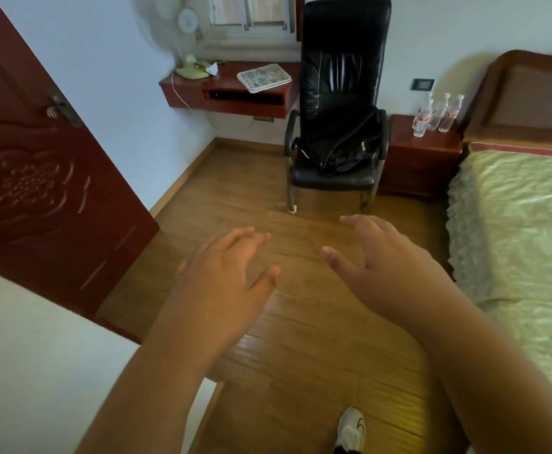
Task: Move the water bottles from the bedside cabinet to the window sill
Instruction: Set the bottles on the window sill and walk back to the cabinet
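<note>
Three clear water bottles [435, 114] with red labels stand upright together on the dark red bedside cabinet [422, 158], at the right between the chair and the bed. The window sill [248, 49] runs below the window at the top centre, above a wall-mounted red desk. My left hand [225, 273] and my right hand [386, 267] are stretched out over the wooden floor, far short of the bottles. Both hands hold nothing and their fingers are spread.
A black office chair [337, 109] with a black bag on its seat stands between the desk [228, 93] and the cabinet. A fan [183, 37] and a patterned tray [263, 77] sit on the desk. A red door [38, 165] stands open at left; the bed [523, 231] fills the right.
</note>
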